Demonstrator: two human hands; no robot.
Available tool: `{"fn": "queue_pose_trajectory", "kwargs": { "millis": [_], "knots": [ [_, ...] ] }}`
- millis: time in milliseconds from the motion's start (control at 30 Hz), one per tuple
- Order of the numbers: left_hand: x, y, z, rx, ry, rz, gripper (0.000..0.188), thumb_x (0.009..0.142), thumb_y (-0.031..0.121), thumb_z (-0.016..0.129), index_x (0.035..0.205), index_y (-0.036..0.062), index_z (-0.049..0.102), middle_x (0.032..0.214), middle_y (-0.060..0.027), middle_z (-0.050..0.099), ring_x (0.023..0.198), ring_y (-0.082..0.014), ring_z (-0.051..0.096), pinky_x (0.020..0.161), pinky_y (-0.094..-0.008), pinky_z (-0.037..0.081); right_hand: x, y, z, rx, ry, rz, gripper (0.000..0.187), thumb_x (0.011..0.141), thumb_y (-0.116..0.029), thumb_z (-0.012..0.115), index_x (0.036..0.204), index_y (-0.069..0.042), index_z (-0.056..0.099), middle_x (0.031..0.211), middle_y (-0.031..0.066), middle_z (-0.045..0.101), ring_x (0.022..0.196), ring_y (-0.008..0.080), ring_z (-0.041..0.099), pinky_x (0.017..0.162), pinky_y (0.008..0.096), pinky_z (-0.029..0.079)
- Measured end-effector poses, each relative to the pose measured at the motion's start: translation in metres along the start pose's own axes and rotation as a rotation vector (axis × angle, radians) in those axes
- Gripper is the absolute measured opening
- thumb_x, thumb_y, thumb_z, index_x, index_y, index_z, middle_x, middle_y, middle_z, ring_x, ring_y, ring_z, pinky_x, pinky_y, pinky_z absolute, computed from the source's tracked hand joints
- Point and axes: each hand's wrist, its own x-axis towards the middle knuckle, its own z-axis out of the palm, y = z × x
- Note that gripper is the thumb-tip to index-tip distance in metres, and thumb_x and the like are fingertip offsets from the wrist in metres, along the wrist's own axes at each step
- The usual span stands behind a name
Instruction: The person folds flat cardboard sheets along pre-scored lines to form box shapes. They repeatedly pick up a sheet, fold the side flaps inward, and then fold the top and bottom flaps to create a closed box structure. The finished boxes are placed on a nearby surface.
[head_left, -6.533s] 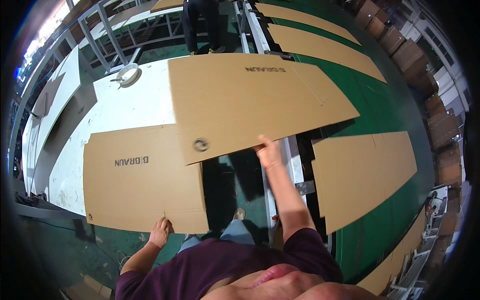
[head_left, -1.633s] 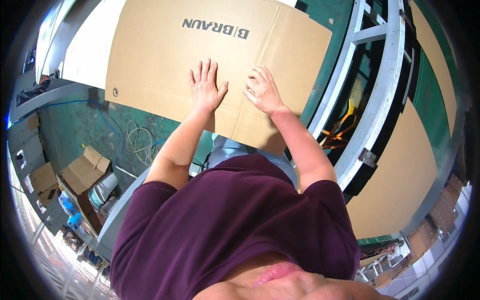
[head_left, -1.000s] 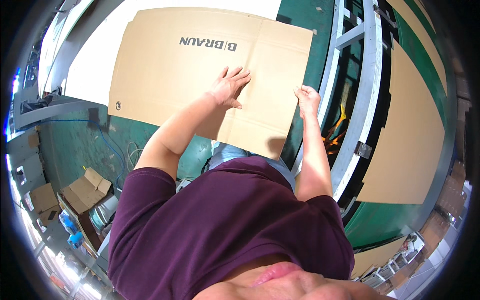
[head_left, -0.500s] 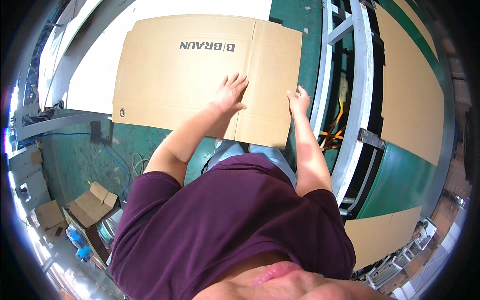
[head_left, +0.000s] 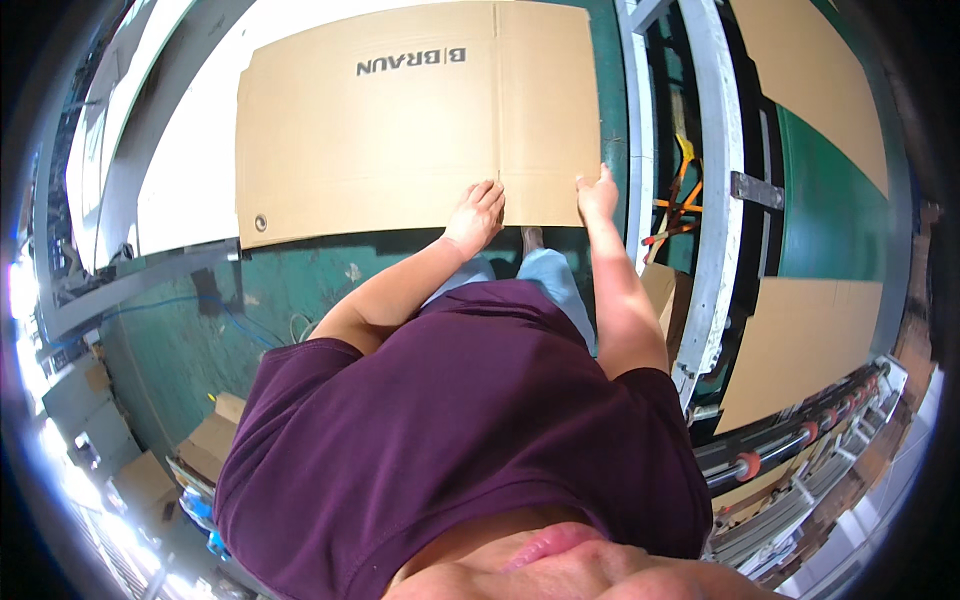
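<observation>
A large brown cardboard sheet (head_left: 370, 140) with dark print and a vertical crease spreads out in front of me. Its left part lies over a white surface (head_left: 205, 150). My left hand (head_left: 476, 215) is at the sheet's near edge beside the crease, fingers together and bent over the board; its thumb is not clearly visible. At the right edge, close to the near corner, my right hand (head_left: 598, 195) pinches the same sheet, its thumb on top and the other fingers mostly hidden.
Along my right runs a pale metal frame (head_left: 712, 200), with orange-handled tools (head_left: 684, 190) inside it. Beyond are brown cardboard (head_left: 810, 340) and a green panel (head_left: 830, 200). Rollers with red rings (head_left: 748, 465) stand at lower right. A blue hose (head_left: 215, 300) crosses the green floor (head_left: 290, 280).
The cardboard sheet has shifted away from me, and its near edge has become more level. My left hand has slid from flat on the board to the near edge. My right hand keeps its edge hold.
</observation>
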Motion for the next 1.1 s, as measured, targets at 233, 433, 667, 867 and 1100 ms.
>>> {"fn": "queue_pose_trajectory", "kwargs": {
  "millis": [233,433,667,867,1100],
  "knots": [
    [-0.004,-0.007,0.027,0.060,0.142,0.054,0.039,0.077,0.013,0.061,0.114,-0.0001,0.058,0.128,-0.0150,0.054,0.124,-0.0321,0.046,0.105,-0.0447,0.035,-0.011,0.045,-0.034,0.403,0.061,-0.060,0.053,0.078,-0.011,0.071,0.126,0.000,0.054,0.115,0.0214,0.063,0.103,0.0278,0.063,0.087,0.0344,0.050],
    [-0.005,0.005,0.010,0.056,0.004,-0.015,0.055,0.072,0.013,0.068,0.123,-0.0001,0.053,0.134,-0.0150,0.048,0.128,-0.0334,0.041,0.108,-0.0438,0.034,0.007,0.208,-0.209,-0.088,0.731,-0.077,0.045,0.075,-0.011,0.070,0.118,-0.001,0.059,0.115,0.0189,0.060,0.108,0.0371,0.055,0.096,0.0427,0.042],
    [-0.003,0.013,0.020,0.203,-0.106,-0.144,0.058,0.068,0.012,0.069,0.123,-0.0004,0.055,0.134,-0.0155,0.049,0.130,-0.0329,0.039,0.109,-0.0394,0.034,-0.043,0.391,-0.361,-0.901,0.440,0.735,0.059,0.092,-0.025,0.054,0.145,-0.015,0.030,0.154,0.0126,0.023,0.143,0.0357,0.018,0.110,0.0549,0.025],
    [0.006,0.022,0.031,0.219,-0.065,-0.267,0.036,0.078,0.007,0.059,0.113,-0.0018,0.061,0.133,-0.0119,0.051,0.126,-0.0324,0.045,0.103,-0.0380,0.042,0.065,0.371,-0.375,-0.690,0.420,-0.074,0.063,0.075,0.000,0.064,0.135,-0.005,0.042,0.143,0.0178,0.038,0.135,0.0366,0.031,0.111,0.0462,0.027],
    [0.005,0.025,0.028,0.203,-0.065,-0.242,0.035,0.077,0.008,0.061,0.111,-0.0009,0.062,0.135,-0.0110,0.049,0.128,-0.0295,0.043,0.104,-0.0370,0.040,0.118,0.224,-0.451,-0.518,0.560,-0.337,0.039,0.079,-0.002,0.052,0.118,-0.001,0.058,0.102,0.0198,0.065,0.094,0.0385,0.061,0.083,0.0448,0.049]
  ]
}}
